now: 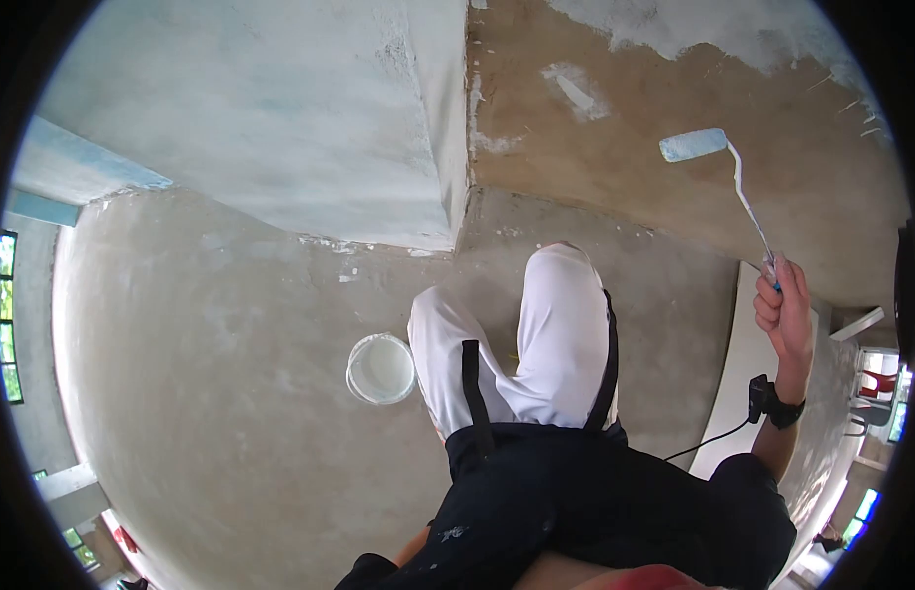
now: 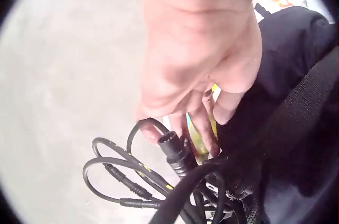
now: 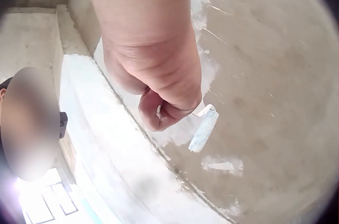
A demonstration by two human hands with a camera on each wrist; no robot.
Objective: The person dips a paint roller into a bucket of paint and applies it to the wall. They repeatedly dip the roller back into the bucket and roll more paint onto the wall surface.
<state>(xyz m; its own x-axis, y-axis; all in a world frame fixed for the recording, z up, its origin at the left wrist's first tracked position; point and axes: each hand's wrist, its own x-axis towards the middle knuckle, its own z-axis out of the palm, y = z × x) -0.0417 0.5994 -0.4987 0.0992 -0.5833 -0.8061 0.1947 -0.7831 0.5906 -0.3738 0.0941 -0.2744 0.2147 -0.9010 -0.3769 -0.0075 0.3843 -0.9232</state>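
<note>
1. Right hand (image 1: 787, 315): fingers curled tight round the handle end of the paint roller (image 1: 694, 145); its sleeve is up at the bare brown wall (image 1: 625, 197), right of the corner.
2. Probably light, with a stiff frame and a wet, slippery sleeve; best gripped by the handle only.
3. Left hand (image 2: 196, 65): fingers hang loose; tips touch black cables (image 2: 132, 171).
4. White bucket (image 1: 381, 369) stands on the floor beside the knees.

White paint bucket (image 1: 380, 369) on concrete floor (image 1: 202, 393), just beside white trouser leg (image 1: 556, 324); windows (image 1: 5, 315) far left.
</note>
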